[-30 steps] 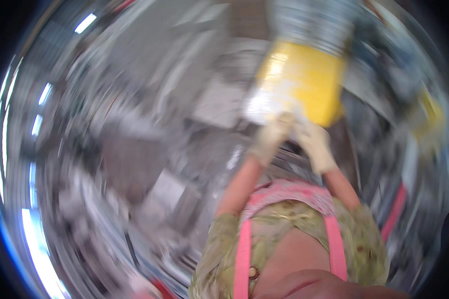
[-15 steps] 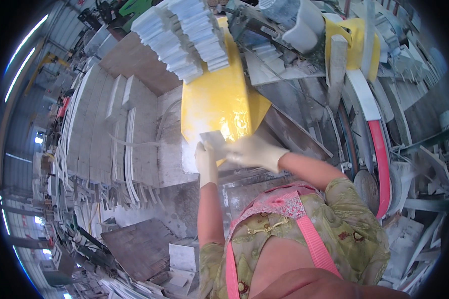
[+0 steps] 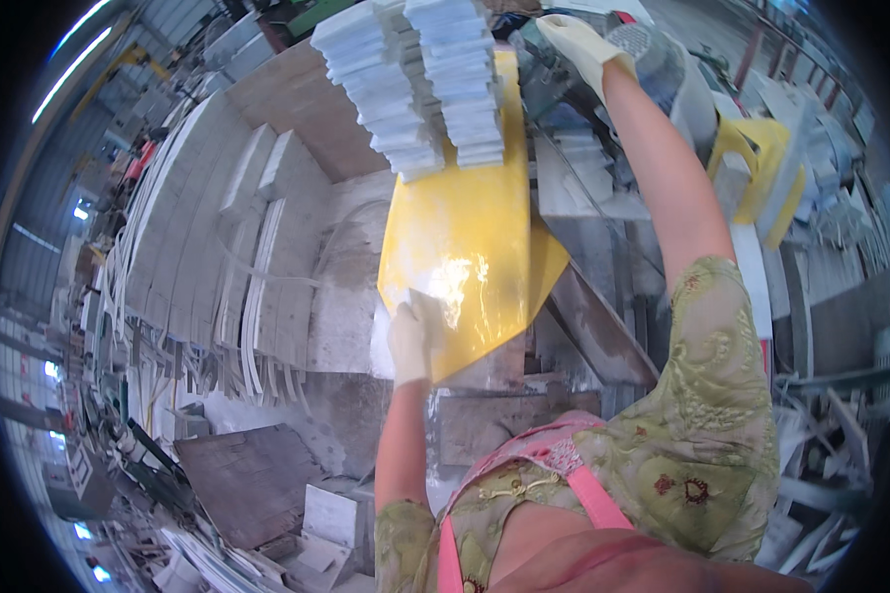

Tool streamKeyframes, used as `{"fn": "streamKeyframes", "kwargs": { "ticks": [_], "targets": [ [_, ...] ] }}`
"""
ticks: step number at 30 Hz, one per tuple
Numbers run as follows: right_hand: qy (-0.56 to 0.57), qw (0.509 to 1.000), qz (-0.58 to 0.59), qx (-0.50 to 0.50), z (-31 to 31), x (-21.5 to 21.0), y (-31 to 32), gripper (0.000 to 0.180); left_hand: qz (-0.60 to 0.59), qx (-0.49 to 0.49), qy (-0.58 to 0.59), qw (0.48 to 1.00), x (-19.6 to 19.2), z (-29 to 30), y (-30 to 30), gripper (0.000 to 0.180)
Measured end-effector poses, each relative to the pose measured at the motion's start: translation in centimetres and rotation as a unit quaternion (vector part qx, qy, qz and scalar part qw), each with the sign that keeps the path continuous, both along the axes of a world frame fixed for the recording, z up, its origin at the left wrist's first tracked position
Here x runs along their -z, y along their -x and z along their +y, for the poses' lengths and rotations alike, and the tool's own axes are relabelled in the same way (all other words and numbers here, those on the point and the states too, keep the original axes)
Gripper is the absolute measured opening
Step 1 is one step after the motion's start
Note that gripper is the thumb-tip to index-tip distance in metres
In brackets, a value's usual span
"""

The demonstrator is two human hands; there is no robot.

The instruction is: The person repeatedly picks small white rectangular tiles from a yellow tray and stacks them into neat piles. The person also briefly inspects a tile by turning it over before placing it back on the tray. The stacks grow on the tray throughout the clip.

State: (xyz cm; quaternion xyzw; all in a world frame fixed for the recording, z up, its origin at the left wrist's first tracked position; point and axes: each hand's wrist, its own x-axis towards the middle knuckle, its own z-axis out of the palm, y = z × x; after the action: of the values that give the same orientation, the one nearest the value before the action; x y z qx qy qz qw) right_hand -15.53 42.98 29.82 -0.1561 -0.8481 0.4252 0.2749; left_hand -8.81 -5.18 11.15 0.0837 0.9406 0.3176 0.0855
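My left hand (image 3: pixel 408 344), in a pale glove, is closed on the near edge of a small flat grey tile piece (image 3: pixel 428 312). The piece is blurred and lies over the near left part of the wet, glossy yellow sheet (image 3: pixel 494 237). My right hand (image 3: pixel 576 44), gloved alike, is stretched far out beyond the sheet. Its fingers look extended beside dark equipment (image 3: pixel 544 64), and I see nothing held in them. Two tall stacks of thin white-grey tiles (image 3: pixel 376 94) stand on the far part of the yellow sheet.
Thick grey slabs (image 3: pixel 193 227) lean in a row at the left. A yellow plastic piece (image 3: pixel 752 163) and stone offcuts lie at the right. A tilted brown board (image 3: pixel 603 326) sits beside the sheet. Below left rest a dark board (image 3: pixel 242 484) and a white block (image 3: pixel 331 514).
My right hand has left the tile piece and reached forward to the far right. My left hand stays near the sheet's near edge with the tile piece. The view has shifted slightly.
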Motion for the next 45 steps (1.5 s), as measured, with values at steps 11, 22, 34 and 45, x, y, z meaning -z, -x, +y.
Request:
{"fn": "streamKeyframes", "kwargs": {
  "ticks": [11, 22, 34, 45],
  "targets": [
    [-0.169, 0.965, -0.106, 0.168, 2.4, 2.2, 11.6, 0.051, -0.027, -0.062, 0.04, 0.997, 0.4, 0.2, 0.1, 0.043],
    [-0.057, 0.983, -0.022, 0.174, 1.0, 1.7, 10.1, 0.044, -0.058, -0.076, 0.007, 0.995, 0.4, 0.0, 0.1, 0.042],
    [0.119, 0.984, 0.054, 0.12, -4.4, 2.3, 8.4, 0.041, -0.079, -0.073, -0.021, 0.994, 0.3, -0.6, 0.2, 0.046],
    [-0.258, 0.956, -0.073, -0.121, 3.9, 2.0, 7.8, 0.039, -0.045, -0.05, 0.003, 0.998, 2.1, -1.4, 1.4, 0.042]
  ]
}}
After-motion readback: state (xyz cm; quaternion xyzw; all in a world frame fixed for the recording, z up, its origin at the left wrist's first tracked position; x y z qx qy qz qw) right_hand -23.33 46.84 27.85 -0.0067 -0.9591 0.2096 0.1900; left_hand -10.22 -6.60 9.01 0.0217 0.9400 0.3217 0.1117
